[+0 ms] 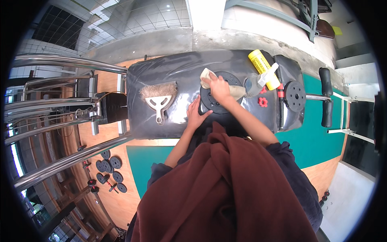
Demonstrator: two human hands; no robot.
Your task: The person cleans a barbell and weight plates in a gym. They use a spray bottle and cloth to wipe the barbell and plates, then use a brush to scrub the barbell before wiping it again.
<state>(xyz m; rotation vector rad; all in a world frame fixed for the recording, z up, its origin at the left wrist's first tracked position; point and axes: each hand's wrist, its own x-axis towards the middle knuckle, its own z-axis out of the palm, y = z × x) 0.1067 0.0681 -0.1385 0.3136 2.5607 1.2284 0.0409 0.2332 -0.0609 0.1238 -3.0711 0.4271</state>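
A round black weight plate (208, 101) lies flat on a black padded bench (181, 66). My right hand (220, 89) presses a pale cream cloth (237, 92) onto its top, and cloth shows on both sides of the fingers. Thumb and fingers spread, my left hand (197, 113) rests at the plate's lower left rim, touching the bench. To the right of the plate a clear spray bottle (252, 86) with a white trigger head leans beside a yellow cylindrical container (260, 62) that bears writing. Red star-shaped collar nuts (262, 102) lie close by.
Left on the bench lies a white-handled hand brush (158, 98). A black ribbed bar (281, 109) and a smaller weight plate (294, 96) are at the right. Chrome machine rails (72, 65) reach in from the left. Several plates (115, 162) lie on the wooden floor.
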